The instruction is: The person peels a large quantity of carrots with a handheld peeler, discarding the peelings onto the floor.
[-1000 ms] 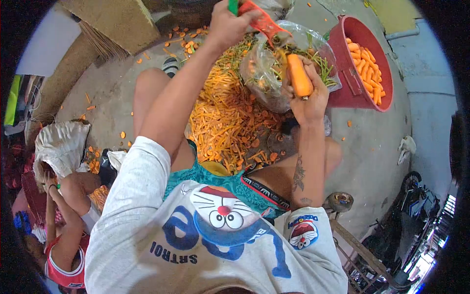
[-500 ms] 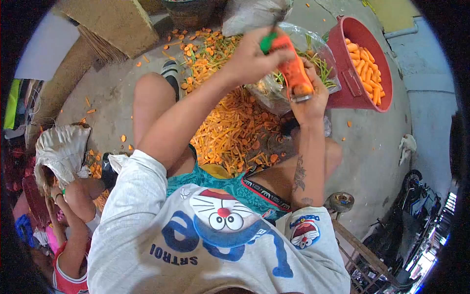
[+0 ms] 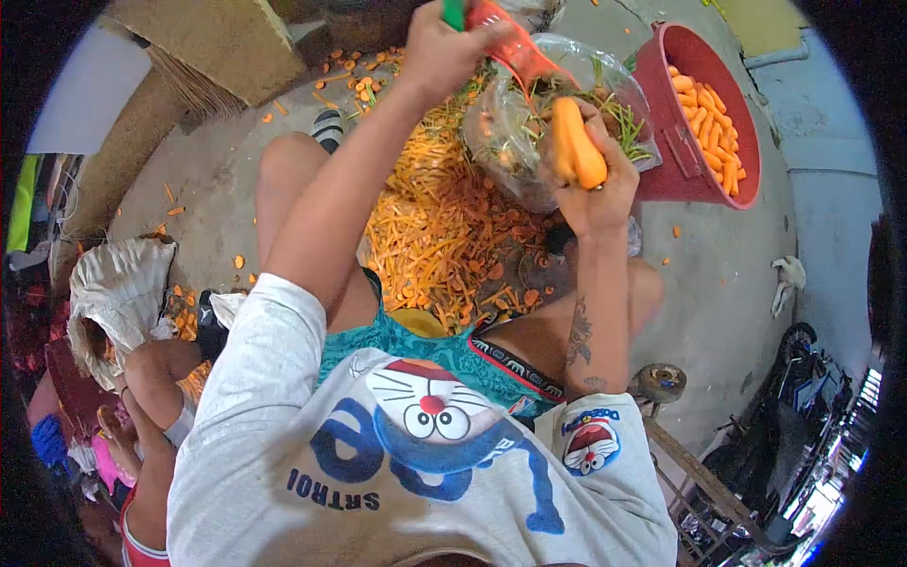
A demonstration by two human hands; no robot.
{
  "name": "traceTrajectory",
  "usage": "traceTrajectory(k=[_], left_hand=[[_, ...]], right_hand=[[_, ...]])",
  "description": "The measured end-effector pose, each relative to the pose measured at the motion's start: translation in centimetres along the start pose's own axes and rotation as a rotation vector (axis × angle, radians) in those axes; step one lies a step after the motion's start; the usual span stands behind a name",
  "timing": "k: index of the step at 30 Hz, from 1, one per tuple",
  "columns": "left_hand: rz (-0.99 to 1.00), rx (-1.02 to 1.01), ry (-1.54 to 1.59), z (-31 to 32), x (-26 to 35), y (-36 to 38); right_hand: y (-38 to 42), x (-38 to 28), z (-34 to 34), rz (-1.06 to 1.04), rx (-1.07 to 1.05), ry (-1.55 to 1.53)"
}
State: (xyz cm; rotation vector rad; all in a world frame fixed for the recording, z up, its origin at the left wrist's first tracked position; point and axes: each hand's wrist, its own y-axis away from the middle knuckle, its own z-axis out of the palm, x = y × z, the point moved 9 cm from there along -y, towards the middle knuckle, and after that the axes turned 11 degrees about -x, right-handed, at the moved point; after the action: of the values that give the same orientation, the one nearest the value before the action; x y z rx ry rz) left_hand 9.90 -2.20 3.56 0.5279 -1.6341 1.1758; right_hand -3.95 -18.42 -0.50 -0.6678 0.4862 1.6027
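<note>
My left hand [image 3: 439, 52] is closed round the green-ended handle of a red-orange peeler [image 3: 520, 47], at the top of the view. In my right hand [image 3: 609, 175] is a thick, smooth orange carrot [image 3: 576, 142], pointing slightly upward, with the fingers partly hidden behind it. The peeler stands apart from the carrot, up and to its left. Behind the carrot lies a clear plastic bag [image 3: 496, 156] with green stem trimmings in it. A heap of carrot peelings and cut ends [image 3: 430, 231] covers the floor between my legs.
At the right, a tilted red tub [image 3: 658, 123] holds several peeled carrots [image 3: 709, 123]. Another person's arm [image 3: 151, 444] and a white woven sack [image 3: 118, 283] are at the left. A motorcycle [image 3: 784, 425] stands at the lower right, and cardboard [image 3: 208, 42] lies upper left.
My left hand has moved up and left with the peeler, away from the carrot, which now shows in full. My right hand stays in nearly the same place. The other person's arm has shifted slightly.
</note>
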Motion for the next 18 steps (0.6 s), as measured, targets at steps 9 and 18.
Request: traceTrajectory(k=[9, 18], left_hand=[[-0.004, -0.020, 0.056, 1.1, 0.8, 1.8], [0.083, -0.054, -0.017, 3.8, 4.6, 3.3]], right_hand=[[0.0, 0.1, 1.1, 0.011, -0.011, 0.092], [1.2, -0.4, -1.0, -0.029, 0.403, 0.144]])
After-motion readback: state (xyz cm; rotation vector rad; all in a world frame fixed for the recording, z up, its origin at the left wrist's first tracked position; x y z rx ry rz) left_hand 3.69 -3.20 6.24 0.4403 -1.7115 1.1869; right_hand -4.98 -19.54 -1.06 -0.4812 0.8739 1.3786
